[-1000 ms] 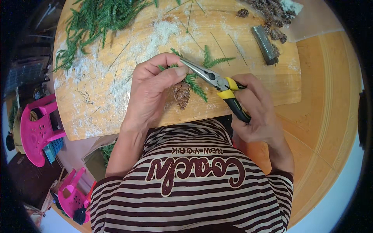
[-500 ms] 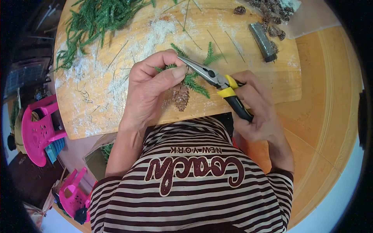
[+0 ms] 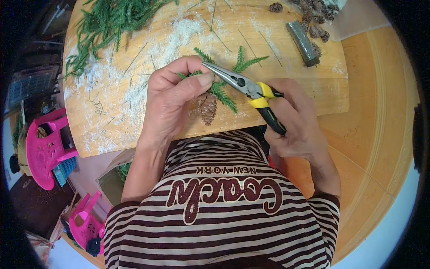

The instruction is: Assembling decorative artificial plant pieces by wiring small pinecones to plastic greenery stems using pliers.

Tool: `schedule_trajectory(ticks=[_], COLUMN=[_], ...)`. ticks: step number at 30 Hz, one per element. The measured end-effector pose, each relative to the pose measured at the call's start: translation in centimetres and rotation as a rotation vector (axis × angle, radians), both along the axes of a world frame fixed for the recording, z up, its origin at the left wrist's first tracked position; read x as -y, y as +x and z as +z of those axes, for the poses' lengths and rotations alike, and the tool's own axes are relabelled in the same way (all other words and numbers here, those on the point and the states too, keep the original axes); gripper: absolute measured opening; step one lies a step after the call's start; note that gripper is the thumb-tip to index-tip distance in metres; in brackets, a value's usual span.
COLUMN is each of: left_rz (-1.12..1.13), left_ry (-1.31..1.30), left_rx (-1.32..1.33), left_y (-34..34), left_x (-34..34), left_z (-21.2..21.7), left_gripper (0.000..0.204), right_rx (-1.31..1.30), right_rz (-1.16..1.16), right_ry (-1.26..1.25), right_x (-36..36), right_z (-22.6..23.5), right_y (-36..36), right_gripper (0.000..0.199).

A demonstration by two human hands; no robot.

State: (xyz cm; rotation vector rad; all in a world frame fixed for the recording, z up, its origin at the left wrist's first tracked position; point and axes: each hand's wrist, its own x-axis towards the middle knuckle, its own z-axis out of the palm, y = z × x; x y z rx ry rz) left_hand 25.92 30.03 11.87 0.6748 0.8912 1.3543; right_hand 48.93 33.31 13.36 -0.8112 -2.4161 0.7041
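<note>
My left hand (image 3: 177, 92) pinches a green fir sprig (image 3: 221, 93) between thumb and forefinger, its needled tips fanning out to the right. Below those fingers hangs a brown pine cone (image 3: 208, 111); how it joins the sprig is hidden by the hand. My right hand (image 3: 293, 116) is closed round the yellow and black handles of long-nose pliers (image 3: 253, 89). The jaws of the pliers point up and left, their tip beside my left forefinger. What lies between the jaws, if anything, is too small to make out.
A heap of green fir sprigs (image 3: 116, 22) lies at the table's far left. Pine cones (image 3: 316, 31) and a dark wire bundle (image 3: 302, 44) sit at the far right. White flakes (image 3: 181, 33) and thin stems are scattered over the wooden table (image 3: 313, 94). Pink chairs (image 3: 45, 150) stand at left.
The pliers and my right hand have shifted slightly left and up. The sprig has turned a little in my left fingers, and one green tip now stretches further right.
</note>
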Motion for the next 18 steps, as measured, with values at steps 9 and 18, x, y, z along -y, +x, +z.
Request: schedule_trajectory(ticks=[9, 18], left_rz=[0.017, 0.027], left_ry=[-0.050, 0.058], left_rx=[-0.042, -0.138], left_y=[0.4, 0.6], left_x=[0.3, 0.2], left_z=[-0.1, 0.4], left_gripper=[0.011, 0.010], right_rx=[0.103, 0.001], right_rz=[0.017, -0.003], right_ry=[0.107, -0.009], right_x=[-0.1, 0.0], right_z=[0.0, 1.0], right_y=[0.3, 0.6], right_gripper=[0.030, 0.022])
